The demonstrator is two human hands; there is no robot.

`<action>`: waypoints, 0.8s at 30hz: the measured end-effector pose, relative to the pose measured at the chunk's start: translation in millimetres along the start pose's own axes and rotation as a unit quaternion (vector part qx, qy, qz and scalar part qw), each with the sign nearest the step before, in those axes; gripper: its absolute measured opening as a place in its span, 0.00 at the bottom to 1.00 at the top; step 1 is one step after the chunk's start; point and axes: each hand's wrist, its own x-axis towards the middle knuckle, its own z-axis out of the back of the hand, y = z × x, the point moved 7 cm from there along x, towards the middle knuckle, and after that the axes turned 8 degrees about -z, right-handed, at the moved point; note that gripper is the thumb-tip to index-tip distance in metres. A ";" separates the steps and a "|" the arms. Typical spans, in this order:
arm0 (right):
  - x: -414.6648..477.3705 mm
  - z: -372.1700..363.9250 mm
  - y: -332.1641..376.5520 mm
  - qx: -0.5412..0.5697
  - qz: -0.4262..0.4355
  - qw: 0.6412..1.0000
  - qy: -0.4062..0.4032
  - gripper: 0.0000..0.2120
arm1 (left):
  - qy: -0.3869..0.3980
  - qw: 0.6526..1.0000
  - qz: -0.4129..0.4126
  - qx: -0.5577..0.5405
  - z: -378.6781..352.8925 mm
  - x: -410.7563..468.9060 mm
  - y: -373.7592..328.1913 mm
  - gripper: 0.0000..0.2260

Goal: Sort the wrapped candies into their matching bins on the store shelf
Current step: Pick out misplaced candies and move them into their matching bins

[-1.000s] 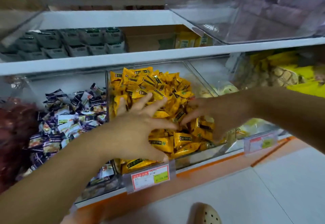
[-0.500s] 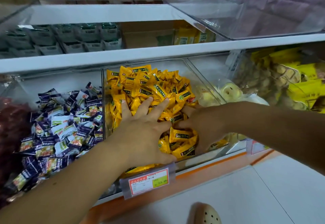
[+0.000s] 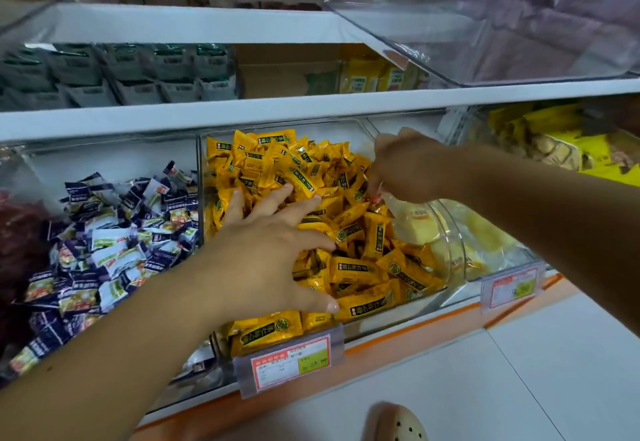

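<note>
A clear bin (image 3: 453,257) in the middle of the lower shelf is heaped with yellow wrapped candies (image 3: 311,170). My left hand (image 3: 273,257) lies flat on the heap with its fingers spread. My right hand (image 3: 405,166) hovers over the bin's right side and pinches a small clear-wrapped candy with a red end (image 3: 379,196) above the divider. Left of the yellow heap, a second bin holds dark blue and white wrapped candies (image 3: 114,243). To the right, a bin holds pale yellow wrapped sweets (image 3: 419,224).
Price tags (image 3: 291,361) clip onto the bin fronts. Dark red candies (image 3: 17,232) fill the far-left bin. A white shelf board (image 3: 311,108) runs just above the bins, with packets behind it. Yellow bags (image 3: 554,142) sit at the far right. A beige shoe (image 3: 398,423) stands on the white floor.
My right hand has lifted out of the yellow heap and moved up and right, now pinching a small candy. My left hand stays pressed on the pile. The view has tilted slightly.
</note>
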 end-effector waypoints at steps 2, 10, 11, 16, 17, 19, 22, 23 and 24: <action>10.7 -6.4 3.2 -0.028 -0.018 0.999 -0.006 0.15 | -0.045 0.999 0.016 -0.014 6.7 -2.2 4.8 0.31; 27.9 -14.4 16.3 -0.147 -0.001 0.988 -0.045 0.09 | -0.213 0.974 0.024 -0.067 25.8 -12.1 22.2 0.20; 25.8 -12.2 13.0 -0.140 -0.012 0.989 -0.051 0.08 | -0.230 0.970 0.023 -0.074 26.8 -13.5 24.0 0.18; -14.6 29.8 -17.2 0.158 -0.076 0.982 -0.065 0.10 | -0.326 0.941 0.026 -0.085 40.8 -18.1 23.2 0.17; -25.0 36.7 -17.3 0.255 -0.076 0.963 -0.049 0.10 | -0.330 0.938 0.024 -0.106 42.3 -16.4 20.8 0.19; -39.5 49.6 -3.8 0.370 -0.050 0.927 -0.038 0.10 | -0.306 0.929 0.013 -0.206 40.9 -11.3 12.1 0.24; -46.7 59.9 26.2 0.447 -0.017 0.893 -0.049 0.09 | -0.264 0.889 -0.021 -0.374 33.7 -1.8 -4.2 0.22; -45.8 59.9 32.9 0.457 -0.011 0.887 -0.059 0.08 | -0.272 0.875 -0.029 -0.400 32.9 -0.1 -5.7 0.18; -45.8 58.5 35.2 0.468 -0.012 0.881 -0.063 0.06 | -0.285 0.868 -0.029 -0.406 33.5 0.5 -5.1 0.15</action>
